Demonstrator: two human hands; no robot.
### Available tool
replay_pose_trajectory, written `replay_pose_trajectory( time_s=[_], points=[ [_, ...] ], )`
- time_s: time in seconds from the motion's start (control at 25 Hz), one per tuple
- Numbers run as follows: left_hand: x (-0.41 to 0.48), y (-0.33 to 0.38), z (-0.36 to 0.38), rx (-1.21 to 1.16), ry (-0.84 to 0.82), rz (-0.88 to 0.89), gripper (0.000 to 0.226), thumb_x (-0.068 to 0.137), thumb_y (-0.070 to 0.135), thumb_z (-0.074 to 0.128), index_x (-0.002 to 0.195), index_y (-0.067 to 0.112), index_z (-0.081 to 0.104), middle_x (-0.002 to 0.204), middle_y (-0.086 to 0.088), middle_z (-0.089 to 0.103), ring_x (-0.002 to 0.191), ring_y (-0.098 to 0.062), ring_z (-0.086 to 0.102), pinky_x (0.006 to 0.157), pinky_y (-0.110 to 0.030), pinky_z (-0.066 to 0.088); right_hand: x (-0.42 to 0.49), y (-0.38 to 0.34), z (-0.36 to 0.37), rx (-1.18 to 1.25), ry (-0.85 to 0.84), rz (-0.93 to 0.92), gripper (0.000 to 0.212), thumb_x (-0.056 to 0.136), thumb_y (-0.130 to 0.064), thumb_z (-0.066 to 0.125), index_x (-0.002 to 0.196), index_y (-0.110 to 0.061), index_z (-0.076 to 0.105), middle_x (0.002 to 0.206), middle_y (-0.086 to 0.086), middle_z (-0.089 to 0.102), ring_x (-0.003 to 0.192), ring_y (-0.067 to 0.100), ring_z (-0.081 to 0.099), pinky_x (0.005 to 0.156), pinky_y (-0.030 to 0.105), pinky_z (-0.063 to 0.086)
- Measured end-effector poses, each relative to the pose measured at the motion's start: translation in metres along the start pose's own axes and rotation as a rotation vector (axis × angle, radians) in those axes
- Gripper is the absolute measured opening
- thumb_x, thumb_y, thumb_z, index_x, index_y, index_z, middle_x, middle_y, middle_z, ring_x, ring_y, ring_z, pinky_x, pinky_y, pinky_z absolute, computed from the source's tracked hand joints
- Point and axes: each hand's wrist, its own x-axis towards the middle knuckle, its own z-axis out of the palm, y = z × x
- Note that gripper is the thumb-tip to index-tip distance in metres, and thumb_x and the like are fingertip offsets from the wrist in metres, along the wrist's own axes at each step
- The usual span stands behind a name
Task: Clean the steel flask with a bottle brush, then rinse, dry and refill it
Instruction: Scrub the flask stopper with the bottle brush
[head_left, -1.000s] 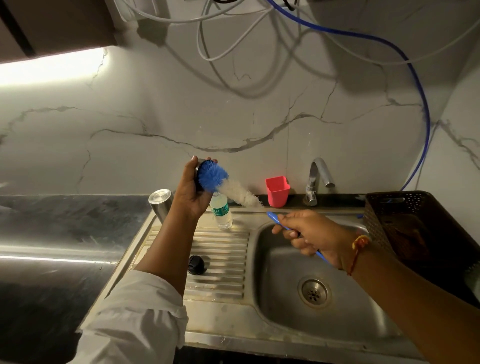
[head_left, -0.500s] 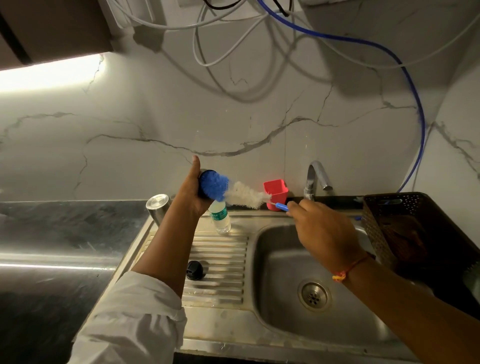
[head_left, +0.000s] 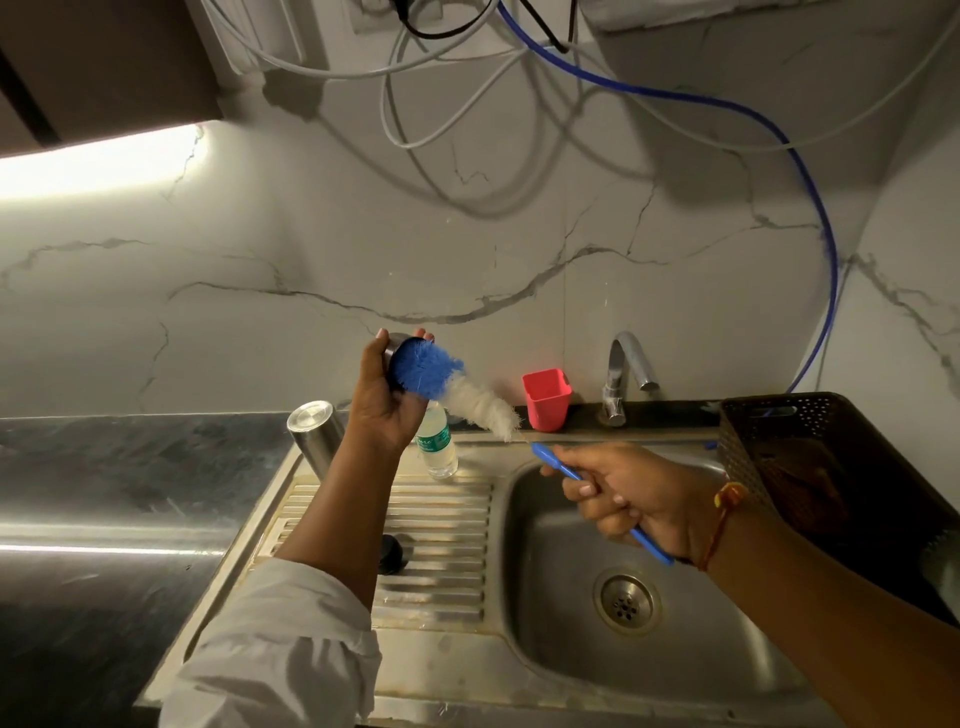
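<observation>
Left hand (head_left: 382, 402) grips a small round steel cup (head_left: 396, 344), raised above the drainboard's back edge. Right hand (head_left: 636, 501) grips a blue-handled bottle brush (head_left: 483, 405), its blue bristle tip in the cup's mouth. A cylindrical steel flask (head_left: 316, 434) stands at the drainboard's back left corner.

Left hand (head_left: 379, 400) grips a round steel lid with a dark inside (head_left: 396, 347), raised above the ribbed drainboard (head_left: 447, 525). The blue tip of the blue-and-white bottle brush (head_left: 467, 397) sits inside the lid. Right hand (head_left: 634, 493) grips the brush's blue handle over the steel sink basin (head_left: 545, 551). Cylindrical steel flask (head_left: 314, 434) stands at the drainboard's rear left corner. Small clear plastic bottle (head_left: 439, 452) stands near it. Black round cap (head_left: 390, 553) lies on the drainboard.
</observation>
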Motion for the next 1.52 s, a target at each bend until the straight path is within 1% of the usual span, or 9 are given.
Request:
replay_pose_trajectory(
  time_s=[0.28, 0.4, 0.52, 0.72, 0.84, 1.04, 1.28, 1.4, 1.52],
  points=[
    [0.005, 0.009, 0.005, 0.201, 0.176, -0.062, 0.031, 0.097, 0.029, 0.048, 0.117, 0.006, 0.054, 0.111, -0.017, 0.062, 0.108, -0.031, 0.064, 0.104, -0.048, 0.051, 0.013, 0.01, -0.008, -1.324, 0.671, -0.549, 0.009, 0.099, -0.026, 0.055, 0.105, -0.022, 0.06, 0.094, -0.002, 0.067, 0.071, 0.009, 0.061, 0.065, 0.03, 0.056],
    [0.012, 0.011, 0.003, 0.271, 0.187, -0.117, 0.076, 0.086, 0.056, 0.073, 0.135, 0.003, 0.05, 0.128, -0.022, 0.065, 0.118, -0.039, 0.066, 0.104, -0.054, 0.052, 0.015, 0.014, -0.015, -1.699, 0.837, -0.616, 0.02, 0.096, -0.019, 0.053, 0.114, -0.022, 0.062, 0.095, -0.002, 0.064, 0.069, 0.009, 0.047, 0.059, 0.025, 0.045],
    [0.01, 0.004, 0.0, 0.276, 0.144, -0.114, 0.081, 0.083, 0.055, 0.077, 0.138, 0.001, 0.052, 0.126, -0.024, 0.069, 0.113, -0.039, 0.07, 0.103, -0.05, 0.054, 0.012, 0.008, -0.013, -1.585, 0.796, -0.674, 0.019, 0.101, -0.022, 0.047, 0.111, -0.021, 0.063, 0.09, -0.003, 0.063, 0.066, 0.008, 0.047, 0.059, 0.021, 0.04],
    [0.007, -0.008, -0.006, 0.069, 0.077, -0.024, 0.04, 0.091, 0.042, 0.073, 0.11, 0.008, 0.066, 0.099, -0.011, 0.069, 0.09, -0.023, 0.07, 0.096, -0.041, 0.056, 0.007, -0.001, -0.006, -0.499, 0.274, -0.231, 0.036, 0.105, -0.034, 0.043, 0.101, -0.009, 0.068, 0.065, -0.006, 0.047, 0.046, 0.003, 0.034, 0.043, 0.019, 0.027],
    [0.007, -0.007, 0.0, 0.094, 0.06, 0.002, 0.038, 0.094, 0.046, 0.067, 0.1, 0.009, 0.069, 0.095, -0.008, 0.07, 0.087, -0.019, 0.068, 0.095, -0.035, 0.054, 0.004, 0.0, -0.006, -0.194, 0.083, -0.09, 0.038, 0.106, -0.034, 0.042, 0.113, -0.004, 0.064, 0.062, -0.003, 0.045, 0.046, 0.006, 0.028, 0.038, 0.018, 0.026],
    [0.008, 0.007, 0.008, 0.281, 0.082, -0.019, 0.044, 0.099, 0.049, 0.061, 0.118, 0.01, 0.066, 0.107, -0.011, 0.07, 0.101, -0.025, 0.068, 0.101, -0.043, 0.053, 0.006, 0.006, 0.001, -0.425, 0.203, -0.305, 0.015, 0.097, -0.022, 0.062, 0.111, -0.017, 0.059, 0.083, 0.002, 0.062, 0.052, 0.008, 0.051, 0.044, 0.02, 0.04],
    [0.002, 0.015, 0.016, 0.244, 0.18, -0.067, 0.024, 0.09, 0.019, 0.053, 0.111, 0.008, 0.051, 0.094, -0.014, 0.061, 0.092, -0.028, 0.063, 0.083, -0.044, 0.057, 0.009, 0.006, -0.016, -1.701, 0.825, -0.625, 0.031, 0.097, -0.021, 0.058, 0.128, -0.02, 0.06, 0.106, -0.001, 0.063, 0.075, 0.01, 0.056, 0.06, 0.018, 0.044],
    [0.005, 0.01, 0.014, 0.276, 0.138, -0.098, 0.047, 0.098, 0.049, 0.059, 0.118, 0.007, 0.06, 0.095, -0.016, 0.071, 0.092, -0.029, 0.07, 0.088, -0.045, 0.056, 0.008, 0.009, -0.011, -1.632, 0.723, -0.644, 0.026, 0.102, -0.023, 0.049, 0.126, -0.019, 0.057, 0.1, -0.003, 0.058, 0.078, 0.01, 0.057, 0.068, 0.021, 0.05],
    [0.003, 0.003, 0.012, 0.29, 0.091, -0.064, 0.048, 0.1, 0.055, 0.055, 0.114, 0.009, 0.063, 0.093, -0.013, 0.072, 0.082, -0.025, 0.075, 0.084, -0.043, 0.058, 0.006, 0.006, 0.002, -1.042, 0.492, -0.509, 0.026, 0.104, -0.031, 0.048, 0.107, -0.016, 0.069, 0.076, -0.002, 0.058, 0.065, 0.009, 0.054, 0.056, 0.018, 0.039]
  ],
)
